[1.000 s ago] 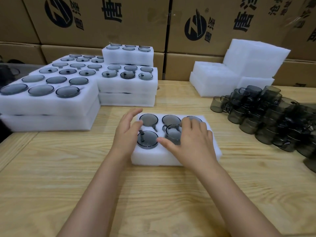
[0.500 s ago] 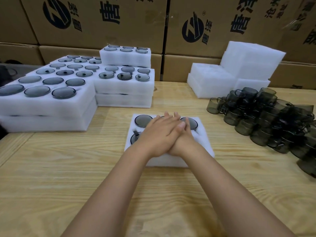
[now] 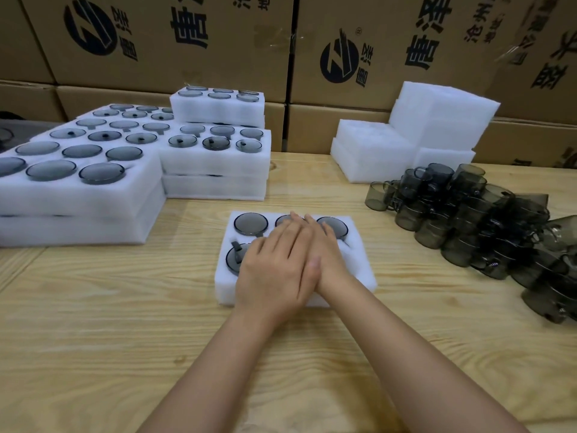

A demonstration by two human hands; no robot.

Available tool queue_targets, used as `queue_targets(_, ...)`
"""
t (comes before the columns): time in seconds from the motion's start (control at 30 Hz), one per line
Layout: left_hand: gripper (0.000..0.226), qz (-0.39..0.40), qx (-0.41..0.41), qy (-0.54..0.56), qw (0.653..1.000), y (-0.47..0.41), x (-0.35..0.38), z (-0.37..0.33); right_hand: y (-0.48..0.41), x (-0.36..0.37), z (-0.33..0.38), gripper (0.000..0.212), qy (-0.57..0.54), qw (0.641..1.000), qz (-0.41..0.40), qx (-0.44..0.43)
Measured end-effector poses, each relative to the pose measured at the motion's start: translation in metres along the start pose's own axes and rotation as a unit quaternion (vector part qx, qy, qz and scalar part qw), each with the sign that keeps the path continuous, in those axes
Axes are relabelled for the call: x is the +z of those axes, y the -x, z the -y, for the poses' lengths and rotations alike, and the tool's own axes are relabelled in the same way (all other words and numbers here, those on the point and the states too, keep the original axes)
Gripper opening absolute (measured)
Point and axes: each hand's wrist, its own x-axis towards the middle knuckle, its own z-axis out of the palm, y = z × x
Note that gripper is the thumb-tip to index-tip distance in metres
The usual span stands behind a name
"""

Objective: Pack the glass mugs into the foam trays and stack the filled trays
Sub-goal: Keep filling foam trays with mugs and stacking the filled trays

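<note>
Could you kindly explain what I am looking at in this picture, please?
No machine here: a person works bare-handed, and the single camera sits on their head, looking forward and down. On the wooden table lies a foam tray with smoky glass mugs seated in its holes. The left hand lies flat over the right hand, both pressing down on the mugs; neither grip holds anything. To the left stand stacks of filled trays, at the back right empty foam trays, and on the right a heap of loose mugs. Behind stand cardboard boxes.
</note>
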Motion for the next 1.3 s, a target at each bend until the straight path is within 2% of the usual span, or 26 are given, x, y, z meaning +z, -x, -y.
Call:
queue_targets(0.07,0.053,-0.006,0.02,-0.005,1.0,0.002,0.002,0.004,0.006,-0.006,0.0,0.026,-0.14,0.986,-0.092,0.011)
queue_targets(0.1,0.055,-0.008,0.025,-0.014,1.0,0.003,0.003,0.005,0.008,-0.011,-0.003,0.022,-0.156,0.978,-0.139,0.021)
queue_targets(0.17,0.051,-0.017,0.032,-0.05,0.998,0.004,0.007,0.007,0.007,-0.027,-0.02,0.028,-0.119,0.965,-0.224,0.061)
queue_targets(0.27,0.036,-0.026,0.028,-0.116,0.993,0.004,0.014,0.006,0.004,-0.058,-0.071,0.034,0.003,0.94,-0.301,0.162)
queue_targets(0.4,0.038,-0.035,0.003,-0.144,0.989,0.0,0.022,0.007,0.015,-0.084,-0.144,0.046,0.093,0.891,-0.317,0.313)
queue_targets(0.53,0.036,-0.052,0.011,-0.143,0.988,0.0,0.026,0.01,0.028,-0.083,-0.185,0.05,0.145,0.881,-0.252,0.373)
queue_targets(0.7,0.032,-0.058,0.016,-0.126,0.99,0.001,0.028,0.012,0.023,-0.08,-0.199,0.051,0.151,0.88,-0.249,0.374)
queue_targets(0.83,0.032,-0.066,0.015,-0.116,0.991,0.002,0.029,0.012,0.019,-0.079,-0.205,0.039,0.124,0.888,-0.25,0.365)
queue_targets(1.0,0.033,-0.07,0.015,-0.113,0.991,0.002,0.03,0.012,0.032,-0.079,-0.2,0.027,0.084,0.883,-0.311,0.342)
queue_targets(1.07,0.032,-0.074,0.015,-0.116,0.99,0.002,0.031,0.012,0.044,-0.074,-0.187,0.021,0.022,0.883,-0.362,0.298)
queue_targets(1.17,0.032,-0.078,0.013,-0.119,0.99,0.001,0.031,0.012,0.059,-0.059,-0.153,0.011,-0.077,0.881,-0.427,0.188)
queue_targets(1.3,0.032,-0.07,0.009,-0.113,0.991,0.002,0.03,0.01,0.064,-0.043,-0.103,0.002,-0.133,0.874,-0.464,0.054)
